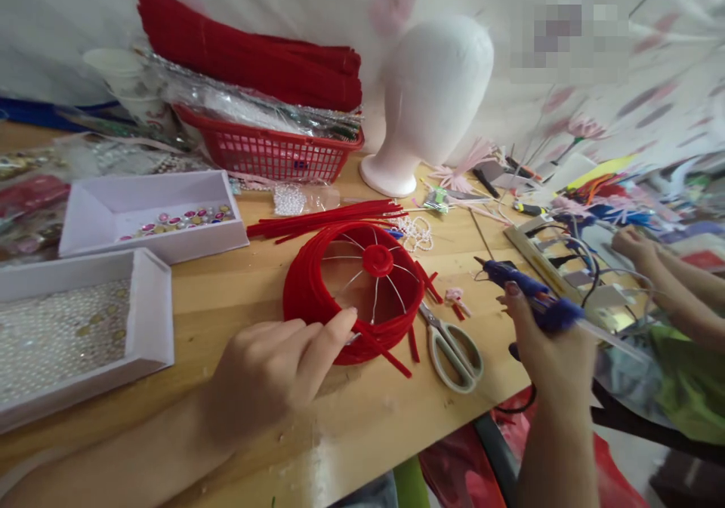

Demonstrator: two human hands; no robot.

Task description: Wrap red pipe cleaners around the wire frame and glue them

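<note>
A round wire frame wrapped in red fuzzy pipe cleaners [306, 285] lies on the table, thin spokes running to a red coiled disc [377, 260]. My left hand [277, 361] is closed at its near rim, thumb and fingers pinching a red pipe cleaner [390, 357] whose end sticks out to the right. The exact pinch point is partly hidden by the fingers. On the right, my right hand [552, 349] grips a blue hot glue gun [532, 297], nozzle pointing left, apart from the frame. A clear glue stick [615, 340] comes out of its back.
Scissors [456, 357] lie right of the frame, near short red offcuts. Behind it are loose red pipe cleaners [334, 217], a red basket [277, 153] and a white foam head [436, 93]. Bead boxes [152, 312] stand left. A power strip [544, 266] and another person's hands [634, 247] are right.
</note>
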